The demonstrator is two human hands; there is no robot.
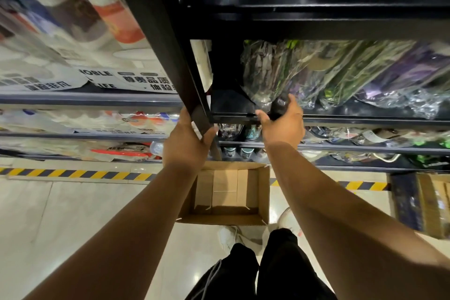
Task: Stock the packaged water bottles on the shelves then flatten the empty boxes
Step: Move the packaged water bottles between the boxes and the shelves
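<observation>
my left hand (186, 140) is clenched around the black shelf post (170, 44). my right hand (283, 124) grips one dark wrapped bottle (278, 106) at the front edge of the shelf (365, 120) — beside more wrapped bottles (341, 73), too blurred to count. one open cardboard box (264, 192) sits on the floor below, nothing inside.

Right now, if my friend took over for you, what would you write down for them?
Left hand: gripping the black shelf post for support.
Right hand: closed on a dark packaged bottle at the shelf edge, beside the wrapped bottles already stocked.
Cardboard box: open on the floor below, looks empty.
Done: box unloaded, apart from this bottle.
Left: set this bottle in, then flatten the box.
</observation>
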